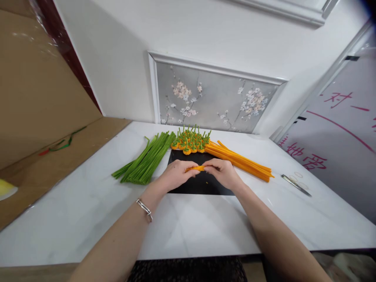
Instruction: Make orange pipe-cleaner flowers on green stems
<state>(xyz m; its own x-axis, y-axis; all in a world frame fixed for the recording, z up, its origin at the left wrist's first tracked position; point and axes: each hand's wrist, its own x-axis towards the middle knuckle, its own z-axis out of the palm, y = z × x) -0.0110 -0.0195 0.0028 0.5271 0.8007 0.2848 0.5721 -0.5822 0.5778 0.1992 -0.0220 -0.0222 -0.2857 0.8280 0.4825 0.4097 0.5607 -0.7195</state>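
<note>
Between my two hands, over the black mat [202, 187], is a short bundle of orange pipe cleaners [200, 168]. My left hand [179, 172] pinches its left end, and my right hand [221, 171] pinches its right end with thumb and fingers. Behind the mat stands a cluster of small orange pumpkin shapes [192, 143] with green stems. Long orange pipe cleaners [242, 160] lie in a bundle beyond my right hand. To the left rests a pile of green pipe cleaners [147, 162]. A tiny orange scrap lies on the mat.
Silver tweezers [296, 185] and several clear rings lie at the right of the white marble table [96, 219]. A whiteboard [340, 129] with red writing leans on the right. Brown cardboard [41, 90] stands at the left, and a framed floral panel [211, 94] is behind.
</note>
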